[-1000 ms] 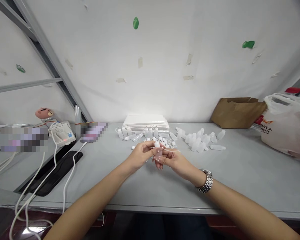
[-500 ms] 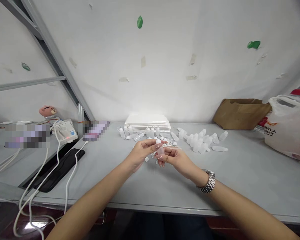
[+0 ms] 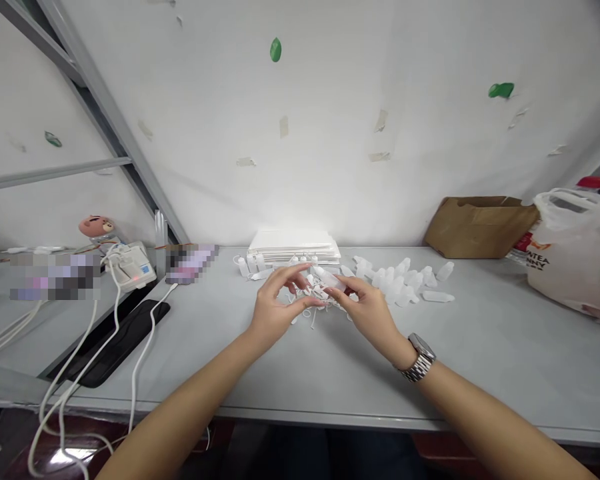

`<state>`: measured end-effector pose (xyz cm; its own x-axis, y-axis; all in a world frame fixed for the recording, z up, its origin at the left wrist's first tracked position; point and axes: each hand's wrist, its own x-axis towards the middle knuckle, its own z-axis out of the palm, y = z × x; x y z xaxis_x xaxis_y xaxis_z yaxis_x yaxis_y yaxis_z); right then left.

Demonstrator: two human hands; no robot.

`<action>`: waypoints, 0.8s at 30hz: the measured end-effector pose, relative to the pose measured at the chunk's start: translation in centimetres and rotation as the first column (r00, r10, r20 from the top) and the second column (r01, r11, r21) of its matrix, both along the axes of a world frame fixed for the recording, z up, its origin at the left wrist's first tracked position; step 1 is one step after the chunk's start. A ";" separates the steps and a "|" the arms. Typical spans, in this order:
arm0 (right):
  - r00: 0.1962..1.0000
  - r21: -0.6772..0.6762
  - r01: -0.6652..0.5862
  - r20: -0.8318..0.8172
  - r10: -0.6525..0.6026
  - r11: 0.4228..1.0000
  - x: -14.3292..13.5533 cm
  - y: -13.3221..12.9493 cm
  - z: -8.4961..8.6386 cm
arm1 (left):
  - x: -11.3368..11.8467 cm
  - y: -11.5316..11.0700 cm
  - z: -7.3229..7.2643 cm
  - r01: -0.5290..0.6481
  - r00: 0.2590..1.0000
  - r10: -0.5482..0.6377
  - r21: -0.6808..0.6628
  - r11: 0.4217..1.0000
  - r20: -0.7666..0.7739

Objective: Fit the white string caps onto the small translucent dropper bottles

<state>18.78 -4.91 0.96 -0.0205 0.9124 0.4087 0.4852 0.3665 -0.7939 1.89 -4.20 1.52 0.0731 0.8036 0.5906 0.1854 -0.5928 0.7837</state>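
Observation:
My right hand (image 3: 364, 305) pinches a small translucent squeeze bottle (image 3: 329, 279) between thumb and fingers. The bottle is tilted, its narrow end towards the upper left. Close beside that end is my left hand (image 3: 276, 304), its thumb and fingers spread in a C shape with nothing gripped. Below and behind both hands lies a heap of small white caps with thin straps (image 3: 313, 312), partly covered by the fingers. To the right is a pile of similar translucent bottles (image 3: 397, 283). A few capped bottles (image 3: 243, 266) stand at the left in front of a white stack (image 3: 293, 244).
A cardboard box (image 3: 480, 230) and a white plastic bag (image 3: 573, 257) stand at the right. On the left are a black phone (image 3: 120, 343), a power strip (image 3: 136, 263), white cables (image 3: 143, 353) and a pink bear figure (image 3: 96, 227). The grey table (image 3: 305, 380) ends at a front edge.
My left hand has let go of the bottle and its fingers have spread. The bottle has gone from nearly upright to tilted in my right hand, which has moved slightly right and up.

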 end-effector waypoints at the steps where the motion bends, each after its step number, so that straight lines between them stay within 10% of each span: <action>1: 1.000 0.033 0.014 0.016 -0.015 0.999 0.0 0.1 -0.2 | 0.1 -0.2 0.0 0.045 0.999 -0.045 -0.022 0.999 -0.015; 24: 0.999 0.186 -0.004 0.051 -0.005 0.983 0.1 0.0 -0.3 | -0.8 2.1 0.2 0.380 0.794 -0.004 -0.490 0.785 0.608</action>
<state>18.87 -4.92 0.63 -0.0452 0.8206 0.5696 0.5237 0.5051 -0.6860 1.10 -2.14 1.69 0.0824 0.9964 0.0194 -0.4504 0.0198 0.8926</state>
